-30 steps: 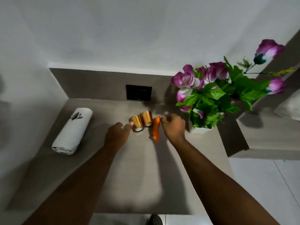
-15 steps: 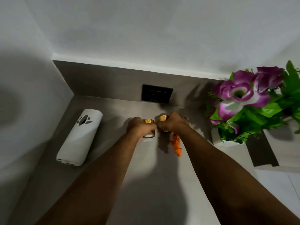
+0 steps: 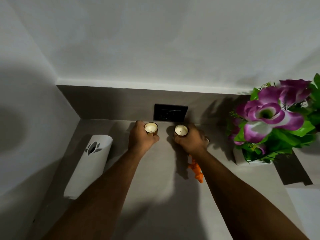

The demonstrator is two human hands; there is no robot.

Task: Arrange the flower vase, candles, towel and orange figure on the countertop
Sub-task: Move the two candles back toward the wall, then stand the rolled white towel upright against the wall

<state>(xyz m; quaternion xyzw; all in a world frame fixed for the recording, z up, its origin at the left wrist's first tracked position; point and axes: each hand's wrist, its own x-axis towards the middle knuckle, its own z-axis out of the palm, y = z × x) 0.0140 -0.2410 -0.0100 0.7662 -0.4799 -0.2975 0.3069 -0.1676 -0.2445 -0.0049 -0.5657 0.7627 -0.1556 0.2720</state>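
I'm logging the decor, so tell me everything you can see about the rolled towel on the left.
The rolled white towel looks like soft cloth, wound into a tight cylinder and lying on its side on the grey countertop near the left wall. A dark leaf-shaped emblem marks its top, toward the far end. The near end shows the roll's edge. Neither hand touches it.

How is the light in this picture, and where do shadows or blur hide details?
In the head view, light comes from behind the person: both arms cast dark shadows on the countertop. The orange figure is half hidden under the right hand's forearm. The candles stay clear; the flower vase is dim, its blooms slightly blurred. Wide-angle distortion bends the edges.
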